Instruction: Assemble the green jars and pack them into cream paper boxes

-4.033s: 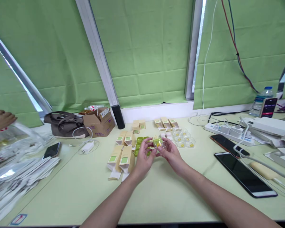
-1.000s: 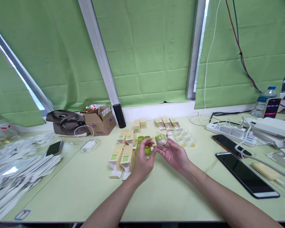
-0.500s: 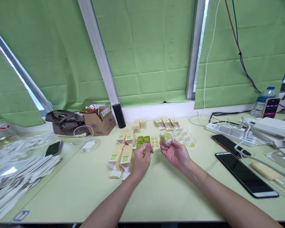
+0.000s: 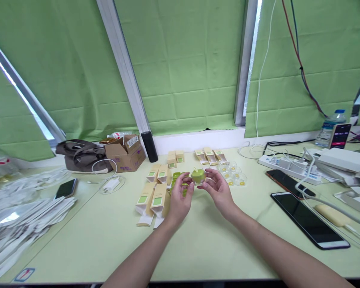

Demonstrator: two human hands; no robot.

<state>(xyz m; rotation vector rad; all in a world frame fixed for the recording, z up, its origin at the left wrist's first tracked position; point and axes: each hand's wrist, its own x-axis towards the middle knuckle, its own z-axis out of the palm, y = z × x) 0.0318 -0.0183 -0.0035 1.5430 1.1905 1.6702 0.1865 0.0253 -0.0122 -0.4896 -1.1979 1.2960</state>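
Between my two hands, above the table, is a small green-topped container (image 4: 198,176) with a clear lower part. The fingers of my left hand (image 4: 181,197) curl round its left side. My right hand (image 4: 219,192) grips it from the right with thumb and fingertips. Green trays (image 4: 176,176) lie behind my left hand, which partly hides them. Several clear cups with yellow centres (image 4: 236,176) stand to the right, beyond my right hand. Cream cartons with green squares (image 4: 157,201) lie open at the left of my left hand.
More cartons (image 4: 209,155) stand at the back. A cardboard box (image 4: 126,154), grey bag (image 4: 81,156) and black cylinder (image 4: 149,147) line the wall. White strips (image 4: 27,216) cover the left side. Phones (image 4: 309,219) and a power strip (image 4: 288,166) with cables lie on the right.
The green-topped container has moved left, between both hands. My left hand has opened from a closed fist and come to its left side. My right hand has shifted its hold.
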